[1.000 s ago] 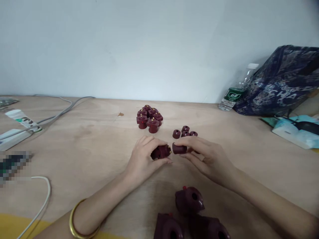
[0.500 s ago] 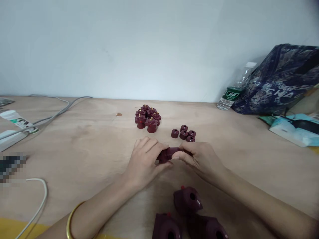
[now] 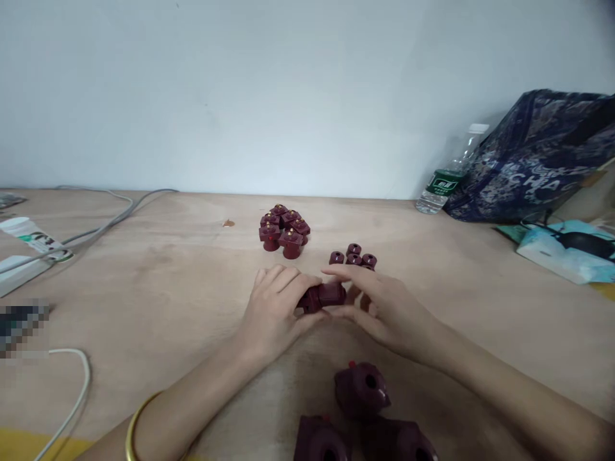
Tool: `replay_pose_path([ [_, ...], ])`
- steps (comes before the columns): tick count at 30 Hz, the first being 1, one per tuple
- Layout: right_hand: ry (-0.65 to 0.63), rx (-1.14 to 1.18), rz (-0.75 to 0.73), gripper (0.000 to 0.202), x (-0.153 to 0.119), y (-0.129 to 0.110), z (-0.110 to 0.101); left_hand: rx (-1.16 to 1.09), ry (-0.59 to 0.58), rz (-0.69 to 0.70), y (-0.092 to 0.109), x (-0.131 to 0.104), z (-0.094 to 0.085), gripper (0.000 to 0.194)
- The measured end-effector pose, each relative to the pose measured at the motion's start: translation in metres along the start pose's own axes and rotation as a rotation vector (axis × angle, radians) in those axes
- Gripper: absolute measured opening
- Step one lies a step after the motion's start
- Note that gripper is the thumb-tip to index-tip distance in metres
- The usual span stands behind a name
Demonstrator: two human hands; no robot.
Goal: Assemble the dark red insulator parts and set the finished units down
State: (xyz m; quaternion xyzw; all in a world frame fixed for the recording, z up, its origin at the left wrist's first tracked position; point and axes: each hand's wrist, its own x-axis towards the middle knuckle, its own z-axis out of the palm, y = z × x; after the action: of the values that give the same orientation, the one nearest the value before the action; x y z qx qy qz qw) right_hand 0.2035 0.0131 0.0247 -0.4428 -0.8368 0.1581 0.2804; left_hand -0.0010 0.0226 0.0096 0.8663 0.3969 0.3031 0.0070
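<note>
Here's the pale wall (image 3: 288,96), and butted against it the far edge of the wooden table (image 3: 158,269). Big dark patterned bag (image 3: 533,160) slumped at the far right corner, crowding that end! Out on the left, grey cables (image 3: 115,221) trail from the far edge toward the left edge, running over a white tube (image 3: 38,240); a white cable (image 3: 85,378) loops by the near left corner.

To the middle now, and the left hand (image 3: 273,314), gold bangle (image 3: 132,426) on its wrist, is clasping a maroon piece (image 3: 331,294) lying sideways between the two hands. The right hand (image 3: 394,314) has its fingers spread about the piece's rounded end, not clenched on it; whether a fingertip grazes it, I can't tell from here.

A clear bottle (image 3: 442,181) leans by the bag, and toward the right edge a light-blue packet (image 3: 548,256) carries something black (image 3: 589,245). Between the forearms, close to the near edge, sit three maroon housings (image 3: 362,387), holes showing. Beyond the hands, a tight cluster of square-topped parts (image 3: 291,243) with brassy bits, and right of it some little round caps (image 3: 336,258), the nearest partly hidden by the right hand! Smallest of all, a brown scrap (image 3: 228,223) left of the cluster.
</note>
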Motion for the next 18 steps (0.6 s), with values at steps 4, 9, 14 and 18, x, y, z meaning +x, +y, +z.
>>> replay_pose_path([
  [4,-0.011,0.015,0.057,0.043,0.0,-0.001,-0.002,-0.145,-0.174,-0.025,0.004,0.003,-0.003,0.034],
  [9,0.12,-0.087,0.137,0.041,0.009,0.021,-0.016,-0.53,-0.32,-0.31,0.01,-0.001,-0.018,0.024],
  [14,0.119,-0.324,0.013,0.03,0.027,0.055,-0.005,-0.947,-0.601,-0.497,0.0,-0.033,-0.045,0.039],
  [18,0.05,-0.478,-0.084,0.036,0.039,0.064,0.011,-0.878,-0.514,-0.444,-0.024,-0.031,-0.055,0.05],
])
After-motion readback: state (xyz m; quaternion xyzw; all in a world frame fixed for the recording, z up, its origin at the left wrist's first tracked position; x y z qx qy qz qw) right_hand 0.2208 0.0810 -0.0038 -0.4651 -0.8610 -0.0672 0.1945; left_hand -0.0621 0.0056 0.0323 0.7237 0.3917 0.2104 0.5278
